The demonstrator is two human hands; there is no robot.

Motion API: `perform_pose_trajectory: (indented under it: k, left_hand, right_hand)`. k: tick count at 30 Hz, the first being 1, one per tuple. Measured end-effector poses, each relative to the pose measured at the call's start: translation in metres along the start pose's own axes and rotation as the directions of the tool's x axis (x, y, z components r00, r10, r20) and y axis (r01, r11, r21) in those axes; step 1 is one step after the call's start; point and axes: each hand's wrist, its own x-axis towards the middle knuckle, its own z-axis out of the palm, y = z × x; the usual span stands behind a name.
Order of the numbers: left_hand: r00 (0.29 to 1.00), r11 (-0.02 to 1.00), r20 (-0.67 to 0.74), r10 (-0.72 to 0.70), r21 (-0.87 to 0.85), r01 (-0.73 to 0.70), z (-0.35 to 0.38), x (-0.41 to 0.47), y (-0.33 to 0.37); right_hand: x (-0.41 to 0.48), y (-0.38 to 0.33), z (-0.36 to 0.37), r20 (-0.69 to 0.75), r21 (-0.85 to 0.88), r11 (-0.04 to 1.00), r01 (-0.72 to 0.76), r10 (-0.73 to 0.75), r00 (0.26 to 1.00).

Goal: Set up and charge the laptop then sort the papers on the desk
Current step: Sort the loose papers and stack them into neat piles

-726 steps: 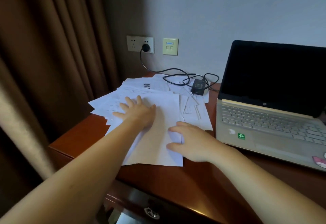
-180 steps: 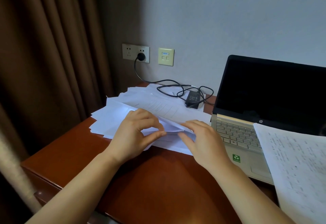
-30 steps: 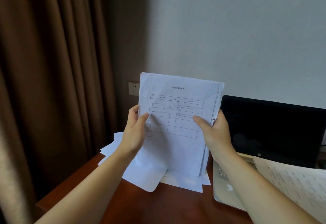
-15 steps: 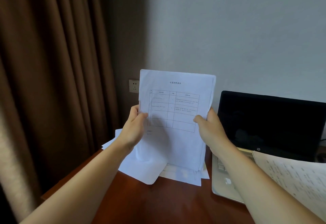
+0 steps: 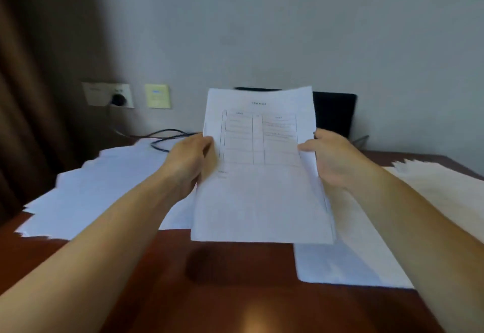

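– what is held?
– a stack of papers point(image 5: 262, 196) is held up over the counter point(image 5: 209, 293). its left edge is clasped by the left grip point(image 5: 188, 159) and its right edge by the right grip point(image 5: 332, 157).
– where is the laptop?
– the laptop point(image 5: 334, 112) is seen behind the stack, by the wall. only its dark screen is shown.
– and the rest?
– loose sheets point(image 5: 104, 183) are spread on the counter's left side.

glossy wooden desk point(image 5: 235, 293), matt paper sheets point(image 5: 262, 201)
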Motion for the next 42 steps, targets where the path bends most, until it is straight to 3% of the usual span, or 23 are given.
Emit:
perform_pose_trajectory:
  k: [7, 11, 17, 31, 42]
  left_hand:
    - [0.959, 0.950, 0.232, -0.163, 0.300, 0.089, 0.102, -0.011, -0.044]
    - [0.958, 0.836, 0.250, -0.137, 0.548, -0.023, 0.125, -0.011, -0.056]
    - [0.963, 0.644, 0.251, -0.095, 0.754, -0.133, 0.140, -0.012, -0.062]
    - [0.960, 0.413, 0.279, -0.023, 0.877, -0.244, 0.146, -0.007, -0.068]
    - [0.963, 0.397, 0.264, 0.047, 0.880, -0.260, 0.143, -0.006, -0.072]
  right_hand:
    - [-0.019, 0.052, -0.116, -0.218, -0.262, 0.946, -0.191, 0.135, 0.967]
    - [-0.020, 0.072, -0.143, -0.259, -0.428, 0.886, -0.178, 0.068, 0.963]
    - [-0.019, 0.081, -0.153, -0.210, -0.552, 0.828, -0.102, -0.019, 0.977]
    - [-0.007, 0.098, -0.165, -0.283, -0.627, 0.766, -0.142, -0.054, 0.958]
    - [0.000, 0.104, -0.164, -0.289, -0.665, 0.733, -0.144, -0.074, 0.954]
